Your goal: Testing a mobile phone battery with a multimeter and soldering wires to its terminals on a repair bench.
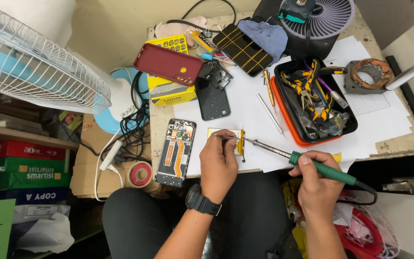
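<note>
Left hand [218, 165]: closed on thin metal tweezers [227, 137], tips laid across the top of a small silver battery cell [225, 136] with yellow tape at its right end. Cell flat on the white paper sheet [245, 108], near the front edge of the work table [410, 144].

Right hand [318, 184]: wrapped around the green handle of a soldering iron [312, 163], tip brought to the yellow-taped right end of the cell, touching or just short of it; contact not discernible.

State of work, as judged: joint at the cell's tab end in progress. Opened phone frame [176, 151] with orange flex cables lying just left of the cell, back removed, cell not yet fitted. Dark rear panel [212, 98] and red phone cover [167, 64] set aside farther back on the left. Reassembly outstanding.

Surroundings: black and orange tray [348, 122] of yellow-handled pliers at far right; loose screwdriver [268, 86] and a metal probe between tray and cell; small round desk fan [334, 21] at the far edge; large white floor fan [34, 67] at the far left.
</note>
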